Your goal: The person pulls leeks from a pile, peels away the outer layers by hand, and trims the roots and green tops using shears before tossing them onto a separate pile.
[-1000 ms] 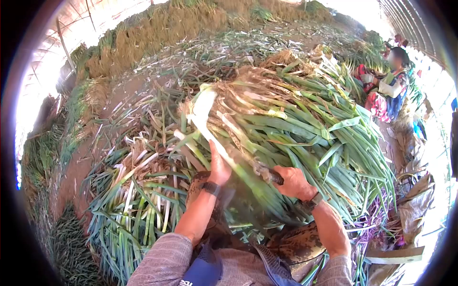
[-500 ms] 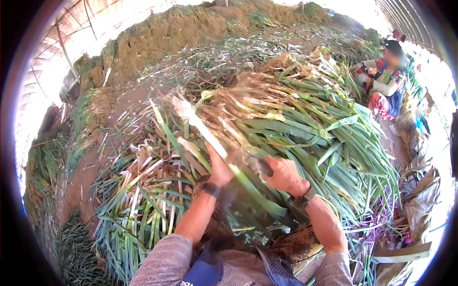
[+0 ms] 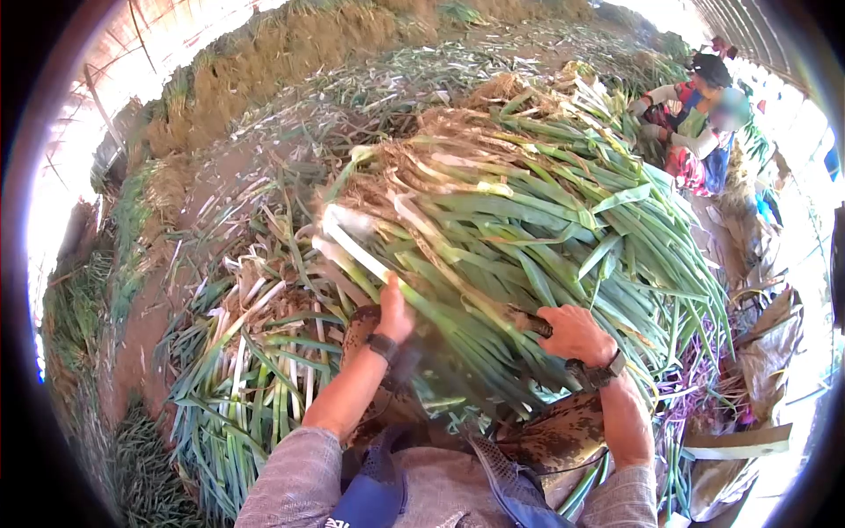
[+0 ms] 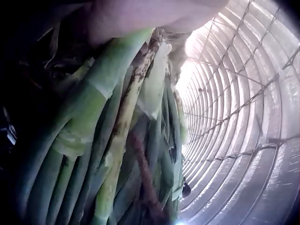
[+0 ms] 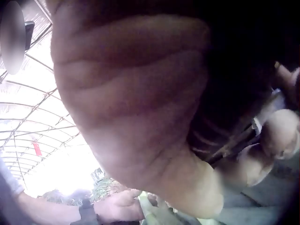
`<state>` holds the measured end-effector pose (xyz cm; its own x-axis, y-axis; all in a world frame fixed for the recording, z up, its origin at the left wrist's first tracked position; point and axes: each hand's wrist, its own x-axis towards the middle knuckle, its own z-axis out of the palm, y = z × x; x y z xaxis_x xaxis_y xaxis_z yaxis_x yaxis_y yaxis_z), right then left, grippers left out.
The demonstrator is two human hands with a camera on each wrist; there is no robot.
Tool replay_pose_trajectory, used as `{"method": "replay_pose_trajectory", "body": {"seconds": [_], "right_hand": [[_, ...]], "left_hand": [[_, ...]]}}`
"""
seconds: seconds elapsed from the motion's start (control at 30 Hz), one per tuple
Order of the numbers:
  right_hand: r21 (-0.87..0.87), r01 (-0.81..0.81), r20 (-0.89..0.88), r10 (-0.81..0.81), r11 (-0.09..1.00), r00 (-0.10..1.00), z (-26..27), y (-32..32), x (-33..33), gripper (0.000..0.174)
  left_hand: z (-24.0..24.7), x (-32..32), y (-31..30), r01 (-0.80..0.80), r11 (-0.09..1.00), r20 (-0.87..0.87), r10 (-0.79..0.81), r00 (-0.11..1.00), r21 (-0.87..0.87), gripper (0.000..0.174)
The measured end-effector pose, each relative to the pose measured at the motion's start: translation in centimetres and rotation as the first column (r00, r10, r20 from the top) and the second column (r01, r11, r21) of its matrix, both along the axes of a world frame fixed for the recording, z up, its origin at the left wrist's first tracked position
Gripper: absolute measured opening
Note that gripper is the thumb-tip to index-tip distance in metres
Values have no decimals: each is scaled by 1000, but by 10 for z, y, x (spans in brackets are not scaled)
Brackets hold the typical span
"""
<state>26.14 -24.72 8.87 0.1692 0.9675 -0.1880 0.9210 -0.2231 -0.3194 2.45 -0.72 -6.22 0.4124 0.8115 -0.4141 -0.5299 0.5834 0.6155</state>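
My left hand (image 3: 396, 310) grips a large green onion (image 3: 356, 253) around its pale stalk. The white root end points up and left, and the green leaves run down toward the lap. In the left wrist view, the green part of a stalk (image 4: 110, 68) comes out below the hand. My right hand (image 3: 576, 337), to the right of that stalk, holds a short dark handle-like thing (image 3: 532, 324) in curled fingers. I cannot tell what tool it is. In the right wrist view the palm hides most of it, and curled fingertips (image 5: 280, 131) show at the right.
A big heap of green onions (image 3: 563, 207) lies in front and to the right. A smaller pile (image 3: 255, 370) of white-stalked onions is at the left. Leaf scraps (image 3: 352, 114) litter the ground beyond. A person in patterned clothes (image 3: 691, 163) sits at the upper right.
The onion's root end has dropped slightly down and left. My right hand with the dark thing was close beside the stalk half a second ago and has moved right. The other person's head has shifted.
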Motion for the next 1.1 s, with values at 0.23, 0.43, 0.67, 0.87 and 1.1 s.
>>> {"method": "replay_pose_trajectory", "body": {"seconds": [0.23,0.43,0.67,0.87,1.1], "right_hand": [[-63,55,17,-54,997,998,30,-28,-3,31],[26,84,83,-86,996,993,19,-63,14,30],[53,62,123,-68,997,990,14,-51,17,27],[92,38,101,-47,995,994,10,-48,17,24],[73,-20,84,14,997,996,13,-33,14,19]], "left_hand": [[87,-20,64,-194,940,53,187,981,279,30],[226,-54,102,-237,796,75,235,969,556,33],[332,-99,84,-231,589,37,322,946,774,30],[477,-272,203,9,-2,-4,829,559,1000,43],[529,-496,317,779,380,-324,915,-240,498,70]]}}
